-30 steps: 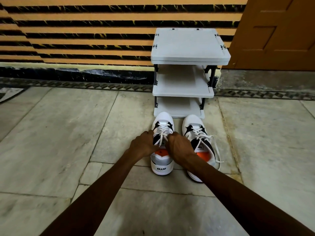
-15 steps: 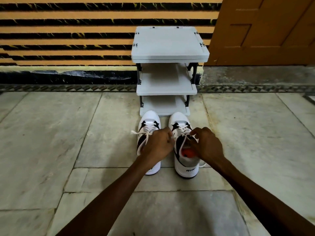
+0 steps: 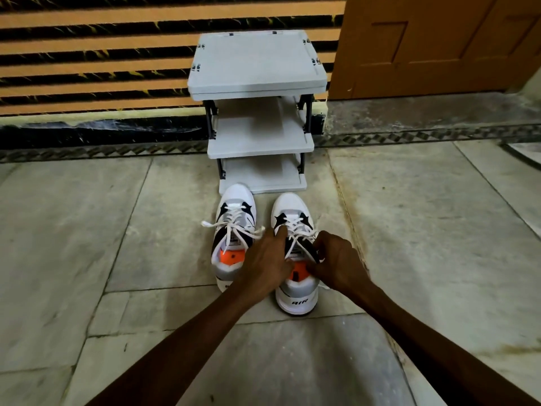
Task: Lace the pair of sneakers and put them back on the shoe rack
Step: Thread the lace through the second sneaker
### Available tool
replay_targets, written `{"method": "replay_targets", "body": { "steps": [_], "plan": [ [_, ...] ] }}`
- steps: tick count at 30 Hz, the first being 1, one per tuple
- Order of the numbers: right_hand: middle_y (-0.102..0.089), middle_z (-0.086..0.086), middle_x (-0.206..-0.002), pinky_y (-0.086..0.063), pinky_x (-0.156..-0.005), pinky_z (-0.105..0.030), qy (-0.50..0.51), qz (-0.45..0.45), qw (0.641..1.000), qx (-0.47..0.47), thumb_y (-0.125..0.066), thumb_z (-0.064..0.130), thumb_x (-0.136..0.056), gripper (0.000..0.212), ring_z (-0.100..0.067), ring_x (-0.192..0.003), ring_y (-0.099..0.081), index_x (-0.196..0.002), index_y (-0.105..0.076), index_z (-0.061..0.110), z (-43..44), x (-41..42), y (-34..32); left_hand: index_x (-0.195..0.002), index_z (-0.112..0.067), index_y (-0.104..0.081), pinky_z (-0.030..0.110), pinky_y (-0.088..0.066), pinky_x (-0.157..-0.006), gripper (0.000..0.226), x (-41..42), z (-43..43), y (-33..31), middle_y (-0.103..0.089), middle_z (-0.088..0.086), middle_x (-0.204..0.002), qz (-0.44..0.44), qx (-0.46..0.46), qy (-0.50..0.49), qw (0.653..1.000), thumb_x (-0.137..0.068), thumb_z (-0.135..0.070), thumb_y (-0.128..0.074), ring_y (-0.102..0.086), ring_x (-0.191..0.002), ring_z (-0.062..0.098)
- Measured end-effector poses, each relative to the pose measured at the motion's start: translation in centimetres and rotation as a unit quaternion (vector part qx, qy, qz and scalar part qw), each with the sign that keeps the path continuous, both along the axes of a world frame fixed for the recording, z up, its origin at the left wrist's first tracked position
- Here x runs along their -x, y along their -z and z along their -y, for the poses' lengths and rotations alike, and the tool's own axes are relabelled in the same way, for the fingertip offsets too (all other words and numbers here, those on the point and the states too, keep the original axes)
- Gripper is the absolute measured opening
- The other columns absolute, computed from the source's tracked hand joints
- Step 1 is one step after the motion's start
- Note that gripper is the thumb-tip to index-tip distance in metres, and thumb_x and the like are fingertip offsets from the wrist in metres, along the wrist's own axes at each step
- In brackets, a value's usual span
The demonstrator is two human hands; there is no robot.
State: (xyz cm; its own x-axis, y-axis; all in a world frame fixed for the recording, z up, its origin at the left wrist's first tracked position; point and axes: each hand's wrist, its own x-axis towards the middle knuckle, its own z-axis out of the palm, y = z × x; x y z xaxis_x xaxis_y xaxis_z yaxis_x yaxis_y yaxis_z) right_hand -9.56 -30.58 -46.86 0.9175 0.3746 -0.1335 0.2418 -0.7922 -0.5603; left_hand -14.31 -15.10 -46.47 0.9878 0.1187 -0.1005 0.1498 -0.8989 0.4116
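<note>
Your two sneakers are sitting side by side on the stone floor (image 3: 87,230), toes pointing far toward the shoe rack (image 3: 257,65). The right sneaker (image 3: 295,300) is white with black star-shaped panels, a grey padded collar, an orange insole and "AIR" lettering on its rounded heel. Its flat white laces (image 3: 298,227) are crossing up the tongue. The left sneaker (image 3: 234,212) is matching it, just beside it, its lace ends splaying loosely out to either side.

Your left hand (image 3: 265,265) is resting over the gap between the shoes, index finger stretched out and pressing on the right sneaker's lacing, the other fingers curled; whether that grip is pinching a lace, you cannot tell from here. Your right hand (image 3: 336,262) is curled at the right sneaker's collar, fingertips pinched together on a strand of its lace.

The shoe rack is standing just beyond the toes, three flat pale grey plastic shelves on thin black posts. Behind it, a wall (image 3: 96,54) of orange and black horizontal stripes is running left, and a panelled brown wooden door (image 3: 424,45) is standing to the right.
</note>
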Motion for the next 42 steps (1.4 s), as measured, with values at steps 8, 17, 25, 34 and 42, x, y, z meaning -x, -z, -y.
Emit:
{"method": "replay_targets", "body": {
  "steps": [8,17,25,34,42],
  "plan": [
    [-0.066,-0.008,-0.09,-0.045,-0.062,-0.033,0.001,-0.007,1.0,-0.02,-0.075,0.026,-0.072,0.028,-0.027,-0.082,-0.063,-0.089,-0.057,0.012,0.5,0.3,0.8,-0.109,-0.022,-0.061,0.036,-0.051,-0.081,0.024,-0.6,0.3,-0.9,-0.055,0.005,-0.112,0.042,0.045,-0.035,0.997,-0.087,-0.032,-0.061,-0.061,-0.099,0.025],
    [-0.065,0.005,-0.08,-0.045,-0.07,-0.025,0.079,-0.05,0.987,-0.128,-0.072,0.041,-0.082,0.028,-0.012,-0.08,-0.063,-0.097,-0.072,0.017,-0.8,-1.1,0.4,-0.073,-0.014,-0.062,0.03,-0.041,-0.071,0.035,-2.6,-0.2,-1.4,-0.058,0.0,-0.075,-0.023,0.226,-0.091,0.97,-0.1,-0.028,-0.043,-0.057,-0.076,0.02],
    [-0.063,0.015,-0.069,-0.041,-0.063,-0.01,0.087,-0.07,0.974,-0.2,-0.074,0.027,-0.082,0.012,-0.002,-0.071,-0.059,-0.075,-0.068,0.019,-2.0,-1.7,0.9,-0.065,-0.017,-0.055,0.024,-0.037,-0.053,0.047,-3.6,-1.9,-4.8,-0.057,0.004,-0.064,0.051,0.395,-0.152,0.904,-0.102,-0.038,-0.036,-0.049,-0.054,0.012],
    [-0.071,-0.001,-0.072,-0.054,-0.071,-0.036,0.087,-0.079,0.973,-0.2,-0.072,0.034,-0.083,0.022,-0.016,-0.073,-0.067,-0.067,-0.066,0.02,-1.7,-1.8,1.4,-0.099,-0.013,-0.062,0.023,-0.049,-0.059,0.018,-4.4,-2.9,-5.4,-0.061,0.005,-0.087,0.026,0.566,-0.137,0.813,-0.1,-0.024,-0.047,-0.056,-0.065,0.013],
    [-0.071,0.007,-0.073,-0.052,-0.072,-0.031,0.109,-0.079,0.961,-0.242,-0.071,0.03,-0.084,0.014,-0.014,-0.073,-0.068,-0.075,-0.072,0.019,-1.9,-1.4,0.9,-0.112,-0.014,-0.058,0.045,-0.056,-0.083,0.033,-2.9,-2.8,-2.5,-0.069,0.013,-0.103,-0.056,0.25,-0.125,0.959,-0.086,-0.032,-0.068,-0.066,-0.087,0.03]
  ]
}}
